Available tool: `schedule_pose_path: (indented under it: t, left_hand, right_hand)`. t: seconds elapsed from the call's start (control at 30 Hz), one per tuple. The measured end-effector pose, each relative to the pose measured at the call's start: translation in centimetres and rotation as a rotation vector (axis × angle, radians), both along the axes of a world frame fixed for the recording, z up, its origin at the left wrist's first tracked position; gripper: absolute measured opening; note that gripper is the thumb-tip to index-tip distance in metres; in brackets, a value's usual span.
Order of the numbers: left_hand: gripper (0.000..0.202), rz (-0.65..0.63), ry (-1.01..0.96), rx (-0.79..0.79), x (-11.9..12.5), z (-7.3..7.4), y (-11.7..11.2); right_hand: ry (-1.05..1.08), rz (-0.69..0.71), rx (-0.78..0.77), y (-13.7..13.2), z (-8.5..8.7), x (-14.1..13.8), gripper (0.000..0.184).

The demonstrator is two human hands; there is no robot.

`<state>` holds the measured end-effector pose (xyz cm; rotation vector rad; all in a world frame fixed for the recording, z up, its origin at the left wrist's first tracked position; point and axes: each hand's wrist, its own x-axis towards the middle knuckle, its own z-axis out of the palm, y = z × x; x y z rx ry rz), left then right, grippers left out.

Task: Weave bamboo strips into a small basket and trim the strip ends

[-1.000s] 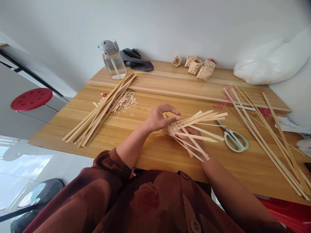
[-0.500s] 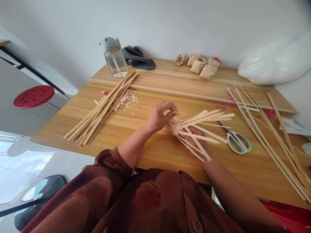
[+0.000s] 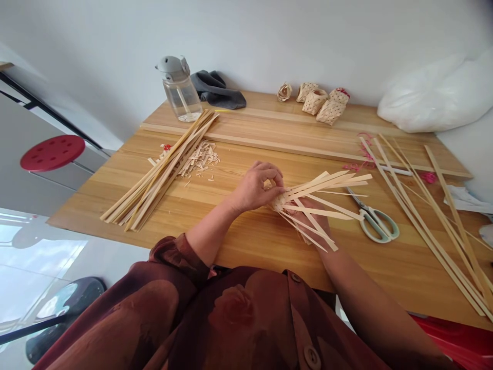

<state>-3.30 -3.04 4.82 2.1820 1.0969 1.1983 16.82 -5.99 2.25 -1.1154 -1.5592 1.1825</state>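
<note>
My left hand [image 3: 256, 187] pinches the edge of a small woven bamboo piece [image 3: 280, 199] with curled fingers. My right hand [image 3: 308, 218] grips the piece from beneath, partly hidden behind the strips. Long, pale bamboo strips [image 3: 327, 185] fan out from the weave, mostly towards the right. Left of my hands lies a bundle of bamboo strips [image 3: 154, 180] beside a heap of bamboo shavings [image 3: 201, 159]. Scissors with pale green handles [image 3: 379, 228] lie just right of the strip ends. More long bamboo strips [image 3: 427, 221] lie further right.
Several small woven bamboo baskets [image 3: 319, 102] stand at the back of the wooden table [image 3: 250, 252], near a clear plastic bottle [image 3: 181, 95] and a grey cloth [image 3: 217, 91]. A white plastic bag [image 3: 435, 95] lies back right, with pink ties [image 3: 360, 165] nearby.
My left fingers have curled down from above the weave onto its edge. The weave and its strips have shifted slightly right. My right hand still holds it from below.
</note>
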Motion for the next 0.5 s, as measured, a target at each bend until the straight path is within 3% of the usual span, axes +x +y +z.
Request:
schedule_pose_path:
  t: [0.23,0.5]
  left_hand:
    - [0.021,0.0,-0.019,-0.035,0.0,0.4,0.1]
    - [0.021,-0.035,0.059,-0.074,0.3,-0.1,-0.2]
  right_hand:
    - [0.01,0.019,-0.004,0.1,-0.6,0.3,0.02]
    - [0.064,0.031,0.0,0.3,-3.7,0.9,0.019]
